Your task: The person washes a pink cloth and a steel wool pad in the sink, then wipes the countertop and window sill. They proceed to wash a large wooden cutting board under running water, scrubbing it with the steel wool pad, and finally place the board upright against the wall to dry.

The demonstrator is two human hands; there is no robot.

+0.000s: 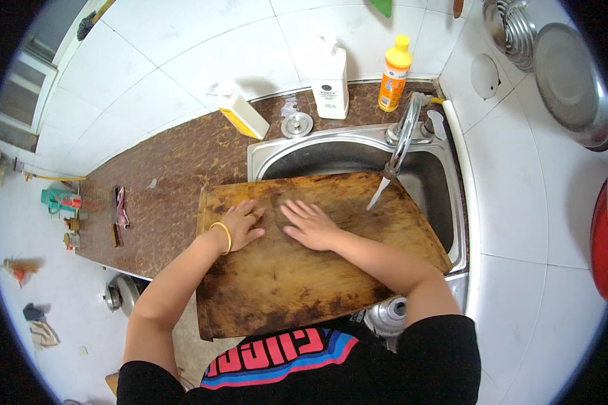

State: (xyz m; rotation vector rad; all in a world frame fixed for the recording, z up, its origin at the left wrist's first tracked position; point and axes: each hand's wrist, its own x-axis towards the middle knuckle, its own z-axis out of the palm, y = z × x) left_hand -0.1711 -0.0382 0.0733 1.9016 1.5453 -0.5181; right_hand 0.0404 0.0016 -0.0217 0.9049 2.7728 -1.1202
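A large, dark-stained wooden cutting board (294, 273) lies across the steel sink (456, 217) and the counter's front edge. My left hand (240, 225) rests flat on the board's left part, fingers spread, a gold bangle (226, 238) at the wrist. Palm down near the middle, my right hand (309, 223) touches the wood with its fingers apart; it looks slightly blurred. Neither hand grips anything. From the chrome faucet (403, 136), a stream of water (378, 193) falls onto the board's right side, whose surface looks wet.
Behind the sink stand a white pump bottle (330, 86), an orange bottle with a yellow cap (395, 76) and a tilted white-and-yellow bottle (243, 114). A sink strainer (297, 124) sits by the rim. Pans (570, 81) hang on the right wall. A cleaver-like item (116, 217) lies left.
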